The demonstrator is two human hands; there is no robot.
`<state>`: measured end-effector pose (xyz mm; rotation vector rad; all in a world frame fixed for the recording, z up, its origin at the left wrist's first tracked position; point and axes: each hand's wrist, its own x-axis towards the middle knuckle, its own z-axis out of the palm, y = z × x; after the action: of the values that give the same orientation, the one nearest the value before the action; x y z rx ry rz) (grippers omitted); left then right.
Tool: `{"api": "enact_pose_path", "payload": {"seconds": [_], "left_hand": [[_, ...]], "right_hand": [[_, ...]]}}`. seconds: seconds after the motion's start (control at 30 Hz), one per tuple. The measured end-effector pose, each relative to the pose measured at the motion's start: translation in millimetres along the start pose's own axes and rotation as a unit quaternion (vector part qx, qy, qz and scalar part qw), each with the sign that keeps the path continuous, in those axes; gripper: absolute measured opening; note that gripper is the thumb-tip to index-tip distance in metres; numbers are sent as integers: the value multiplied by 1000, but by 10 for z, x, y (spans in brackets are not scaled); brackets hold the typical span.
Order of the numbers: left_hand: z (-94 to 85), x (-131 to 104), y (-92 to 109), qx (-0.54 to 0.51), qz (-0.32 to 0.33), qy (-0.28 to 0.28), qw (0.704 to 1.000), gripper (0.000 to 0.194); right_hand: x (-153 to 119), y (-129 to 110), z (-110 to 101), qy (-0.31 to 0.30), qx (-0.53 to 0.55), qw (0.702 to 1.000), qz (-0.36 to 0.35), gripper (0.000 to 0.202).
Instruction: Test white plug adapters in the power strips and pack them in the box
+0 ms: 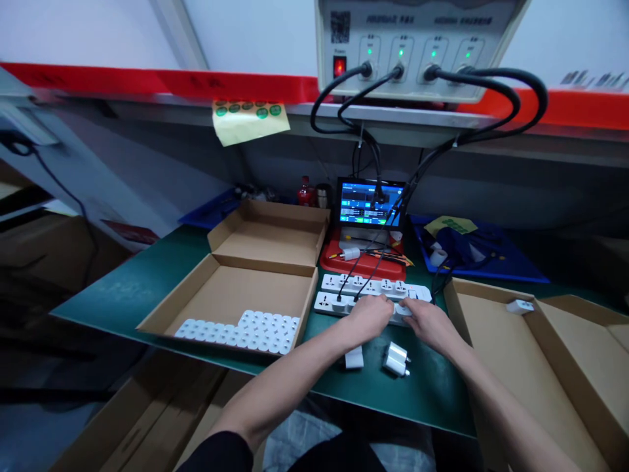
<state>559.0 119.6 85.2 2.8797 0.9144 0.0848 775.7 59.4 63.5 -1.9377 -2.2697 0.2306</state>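
Two white power strips lie side by side on the green table: the far power strip (pixel 356 284) and the near power strip (pixel 324 302). My left hand (pixel 372 316) is over the middle of the near strip, fingers curled; what they hold is hidden. At that strip's right end is my right hand (pixel 430 320), its fingertips pinched beside a white piece (pixel 401 311) too small to tell. Black cables run down to plugs in the near strip. In front of the hands lie a pair of white charger plugs (pixel 396 360) and another white block (pixel 354 358), partly behind my left wrist.
An open cardboard box (pixel 265 282) at left holds rows of white chargers (pixel 268 331). Another cardboard box (pixel 521 367) at right has one white charger (pixel 519 306). Behind stand a lit screen (pixel 371 203) and a red tray (pixel 339 262). A four-cable tester (pixel 417 46) sits on the shelf above.
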Motion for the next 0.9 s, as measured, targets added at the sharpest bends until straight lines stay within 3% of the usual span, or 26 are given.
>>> {"api": "enact_pose_path", "payload": {"seconds": [0.13, 0.23, 0.3, 0.4, 0.47, 0.53, 0.63, 0.73, 0.83, 0.9], "left_hand": [[-90, -392, -184, -60, -30, 128, 989, 19], [-149, -704, -483, -130, -108, 239, 956, 15], [-175, -821, -693, -171, -152, 272, 935, 13], [-180, -838, -927, -202, -152, 231, 940, 13], [-162, -788, -1018, -209, -128, 184, 952, 6], [-133, -740, -1073, -219, -112, 159, 956, 13], [-96, -725, -1118, -235, -92, 164, 954, 13], [-86, -753, -1117, -254, -83, 206, 941, 13], [-94, -714, -1022, -293, -73, 241, 922, 17], [-97, -616, -891, -322, -55, 224, 918, 25]], "right_hand": [[136, -193, -63, 66, 56, 994, -62, 32], [312, -485, 12, 96, 136, 983, -76, 25], [454, -690, 98, 101, 173, 977, -75, 21], [651, -926, 220, 108, 183, 975, -63, 10], [738, -1018, 265, 115, 179, 976, -51, 9], [771, -1051, 260, 134, 190, 972, -39, 10], [719, -960, 143, 157, 234, 959, -25, 18], [560, -681, -63, 137, 261, 956, 0, 24], [345, -324, -228, 105, 246, 963, 31, 29], [217, -137, -262, 88, 231, 968, 43, 33]]}}
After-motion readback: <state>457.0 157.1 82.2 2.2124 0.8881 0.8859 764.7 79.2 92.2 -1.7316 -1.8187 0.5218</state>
